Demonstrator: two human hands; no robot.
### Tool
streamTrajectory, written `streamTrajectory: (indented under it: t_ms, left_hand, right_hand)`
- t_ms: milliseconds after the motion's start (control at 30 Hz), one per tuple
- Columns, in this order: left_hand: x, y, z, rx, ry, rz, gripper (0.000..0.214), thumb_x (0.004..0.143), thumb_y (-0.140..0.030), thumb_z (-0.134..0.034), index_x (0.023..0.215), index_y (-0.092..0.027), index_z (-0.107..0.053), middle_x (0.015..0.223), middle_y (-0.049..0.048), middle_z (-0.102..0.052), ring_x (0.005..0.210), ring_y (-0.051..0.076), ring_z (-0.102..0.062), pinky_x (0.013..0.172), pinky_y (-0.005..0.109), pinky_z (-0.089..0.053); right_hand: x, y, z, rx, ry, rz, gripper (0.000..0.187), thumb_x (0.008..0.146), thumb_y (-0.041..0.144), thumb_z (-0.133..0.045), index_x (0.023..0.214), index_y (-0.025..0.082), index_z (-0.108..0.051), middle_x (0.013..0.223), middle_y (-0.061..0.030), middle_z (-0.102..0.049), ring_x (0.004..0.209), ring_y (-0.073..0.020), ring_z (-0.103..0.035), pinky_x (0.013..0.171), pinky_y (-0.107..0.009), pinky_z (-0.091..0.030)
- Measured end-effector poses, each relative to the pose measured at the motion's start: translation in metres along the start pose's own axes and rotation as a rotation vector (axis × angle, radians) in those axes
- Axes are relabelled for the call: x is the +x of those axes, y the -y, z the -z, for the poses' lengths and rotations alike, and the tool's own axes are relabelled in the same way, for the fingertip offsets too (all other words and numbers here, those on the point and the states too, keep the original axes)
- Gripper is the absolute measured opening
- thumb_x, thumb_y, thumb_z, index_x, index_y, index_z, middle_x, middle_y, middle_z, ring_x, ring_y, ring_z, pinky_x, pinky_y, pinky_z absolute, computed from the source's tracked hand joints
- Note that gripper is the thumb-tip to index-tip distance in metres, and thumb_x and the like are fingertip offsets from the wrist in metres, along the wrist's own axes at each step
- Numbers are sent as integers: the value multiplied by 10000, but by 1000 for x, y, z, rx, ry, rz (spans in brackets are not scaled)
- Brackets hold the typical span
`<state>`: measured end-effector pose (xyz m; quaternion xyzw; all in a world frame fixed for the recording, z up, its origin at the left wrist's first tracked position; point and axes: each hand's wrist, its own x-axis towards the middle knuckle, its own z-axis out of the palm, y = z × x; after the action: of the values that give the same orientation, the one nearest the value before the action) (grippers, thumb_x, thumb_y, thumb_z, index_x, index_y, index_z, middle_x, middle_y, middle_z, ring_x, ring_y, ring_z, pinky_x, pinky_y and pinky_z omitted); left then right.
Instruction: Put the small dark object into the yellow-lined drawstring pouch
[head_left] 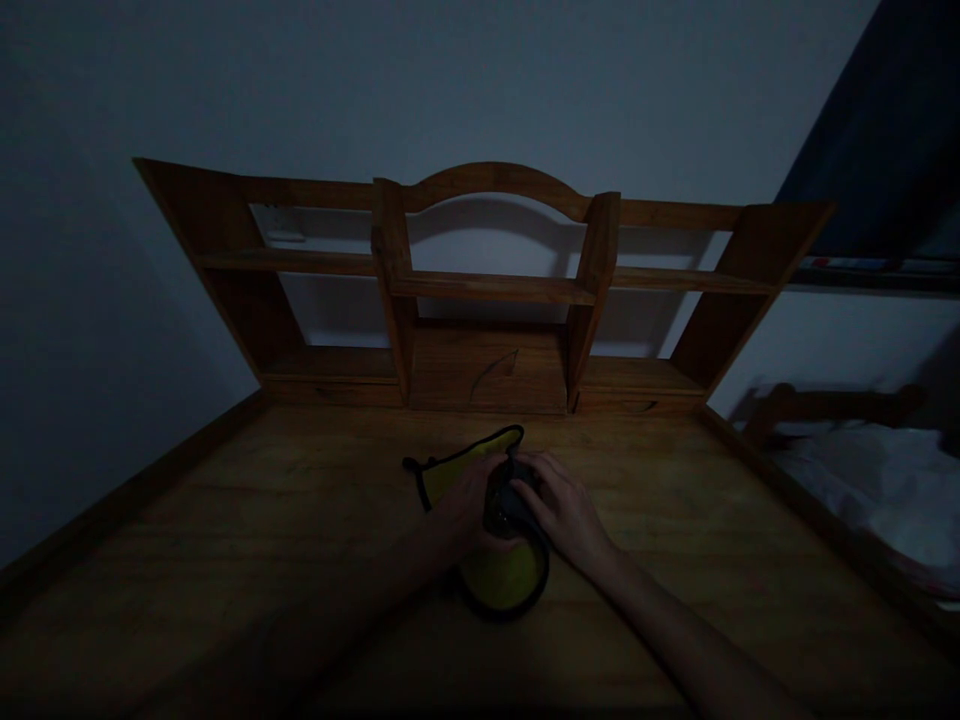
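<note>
In the dim head view, my left hand point(469, 505) is closed around a small dark object point(502, 508), whose kind I cannot make out. My right hand point(559, 505) lies against its right side, fingers bent over its upper part and the thumb on the near face. Beneath both hands spreads a yellow cloth point(501, 580) with black edging and a small loop at its far left corner. My left hand and forearm cover much of its middle.
The cloth lies on a wooden desk point(315, 520). Along its back stands a wooden shelf unit point(491, 290) with small drawers, against a pale wall point(480, 80). To the right are white bedding point(877, 490) and a dark curtain point(885, 130).
</note>
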<state>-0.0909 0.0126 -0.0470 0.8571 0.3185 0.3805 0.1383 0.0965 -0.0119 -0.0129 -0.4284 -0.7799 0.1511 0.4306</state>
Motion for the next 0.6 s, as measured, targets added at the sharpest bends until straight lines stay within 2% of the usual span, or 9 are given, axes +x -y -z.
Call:
streamTrajectory:
  t_ms: [233, 433, 600]
  left_hand:
    - [-1, -9, 3, 68, 22, -9, 1037, 562, -341, -824, 1393, -184, -224, 1339, 157, -430, 1254, 346, -429, 1025, 508, -424]
    - [-1, -10, 3, 79, 1, -6, 1025, 577, -340, -824, 1392, -188, -221, 1339, 156, -435, 1262, 328, -423, 1051, 506, -396]
    - [1, -12, 4, 68, -69, 5, 1004, 576, -326, -824, 1379, -193, -236, 1320, 158, -438, 1252, 327, -427, 1033, 501, -411]
  right_hand:
    - [-3, -9, -1, 22, -24, -37, 166, 893, 224, -547, 1029, 246, -639, 1031, -41, -669, 964, -205, -623, 869, -348, -489]
    - [-4, -9, 0, 28, -76, -11, 207, 903, 210, -524, 1048, 241, -669, 1068, -45, -691, 985, -200, -634, 908, -346, -479]
    - [-2, -9, -5, 78, -147, -118, 177, 872, 268, -573, 1016, 237, -672, 1023, -40, -701, 927, -200, -654, 854, -331, -505]
